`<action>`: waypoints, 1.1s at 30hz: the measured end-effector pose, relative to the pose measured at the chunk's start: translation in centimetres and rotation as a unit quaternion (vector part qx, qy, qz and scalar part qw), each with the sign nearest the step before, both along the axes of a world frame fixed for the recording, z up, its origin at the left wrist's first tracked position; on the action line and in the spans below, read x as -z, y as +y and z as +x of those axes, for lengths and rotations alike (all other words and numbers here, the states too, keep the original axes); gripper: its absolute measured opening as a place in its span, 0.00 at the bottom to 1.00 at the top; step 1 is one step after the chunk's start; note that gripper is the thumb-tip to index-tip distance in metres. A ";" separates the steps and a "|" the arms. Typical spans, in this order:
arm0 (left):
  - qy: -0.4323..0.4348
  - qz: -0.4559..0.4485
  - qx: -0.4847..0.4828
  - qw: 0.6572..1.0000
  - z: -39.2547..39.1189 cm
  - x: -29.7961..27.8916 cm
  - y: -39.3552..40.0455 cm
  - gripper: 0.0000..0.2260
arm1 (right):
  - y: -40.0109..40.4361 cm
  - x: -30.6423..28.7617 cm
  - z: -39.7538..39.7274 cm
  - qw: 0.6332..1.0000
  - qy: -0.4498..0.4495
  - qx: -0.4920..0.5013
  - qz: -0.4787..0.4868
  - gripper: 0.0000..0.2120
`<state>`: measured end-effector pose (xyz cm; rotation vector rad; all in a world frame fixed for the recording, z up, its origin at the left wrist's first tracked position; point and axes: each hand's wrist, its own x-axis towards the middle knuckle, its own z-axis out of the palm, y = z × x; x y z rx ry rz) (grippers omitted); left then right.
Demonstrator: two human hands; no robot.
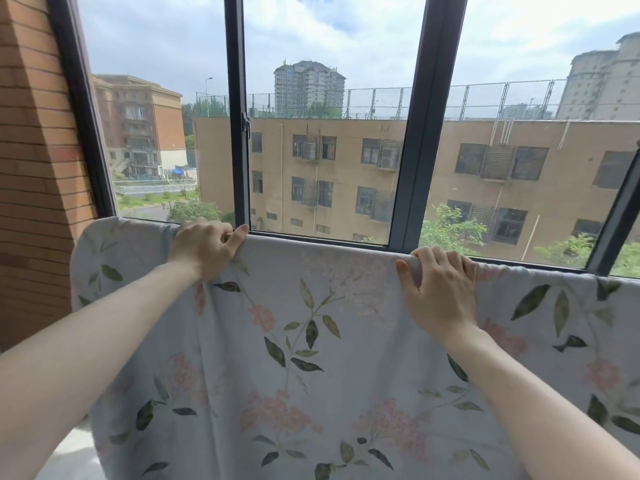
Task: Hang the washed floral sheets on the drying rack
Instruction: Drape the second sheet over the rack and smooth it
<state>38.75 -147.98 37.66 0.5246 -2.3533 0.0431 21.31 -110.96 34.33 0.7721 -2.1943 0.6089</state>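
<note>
A pale blue floral sheet [322, 341] with pink blossoms and green leaves hangs draped over a horizontal bar that the cloth hides. The bar runs across the view just below the window sill. My left hand [204, 249] grips the sheet's top fold at the left, fingers curled over it and thumb pointing right. My right hand [438, 289] grips the top fold further right, fingers over the back and thumb in front. The sheet falls in front of me and fills the lower half of the view.
Directly behind the sheet stands a large window with dark frames [417, 168], looking out on buildings and trees. An orange brick wall [34, 185] closes off the left side. A strip of pale floor [74, 455] shows at the lower left.
</note>
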 end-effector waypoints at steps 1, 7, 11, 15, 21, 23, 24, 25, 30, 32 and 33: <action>0.005 -0.001 0.002 1.000 -0.1 0.1 0.3 0.31 | 0.1 0.0 0.0 1.000 0.001 0.005 -0.008 0.14; -0.024 -0.018 0.028 0.999 -0.5 -0.2 0.3 0.28 | -0.2 -0.4 0.1 0.999 -0.021 0.041 -0.016 0.19; -0.068 -0.008 0.060 0.996 0.2 -1.1 -1.4 0.24 | -2.5 -1.2 1.5 0.996 -0.056 0.059 -0.027 0.24; -0.120 0.017 0.107 0.987 0.8 -2.2 -2.5 0.19 | -9.5 -2.1 5.9 0.999 -0.029 -0.014 -0.026 0.18; -0.133 0.065 0.186 0.971 1.0 -2.6 -4.5 0.13 | -21.2 -3.2 11.7 0.992 -0.059 -0.105 -0.045 0.14; -0.118 0.090 0.219 0.964 1.6 -2.6 -5.6 0.11 | -22.8 -2.5 12.1 0.994 -0.085 -0.065 -0.024 0.14; -0.113 0.100 0.234 0.961 2.1 -2.7 -6.2 0.10 | -23.2 -2.0 12.2 0.996 -0.077 -0.038 -0.004 0.14; -0.110 0.105 0.243 0.958 2.6 -2.6 -6.8 0.10 | -23.4 -1.7 12.3 0.998 -0.066 -0.017 0.013 0.14; -0.105 0.033 0.193 0.975 5.8 -1.2 -11.0 0.14 | -23.6 -1.7 12.3 0.996 -0.078 0.026 0.038 0.17; -0.089 0.019 0.161 0.983 7.1 -0.8 -13.9 0.16 | -23.7 -1.5 12.3 0.996 -0.067 0.035 0.042 0.17; -0.082 0.016 0.151 0.985 7.6 -0.8 -15.0 0.16 | -23.6 -1.5 12.3 0.997 -0.063 0.036 0.040 0.16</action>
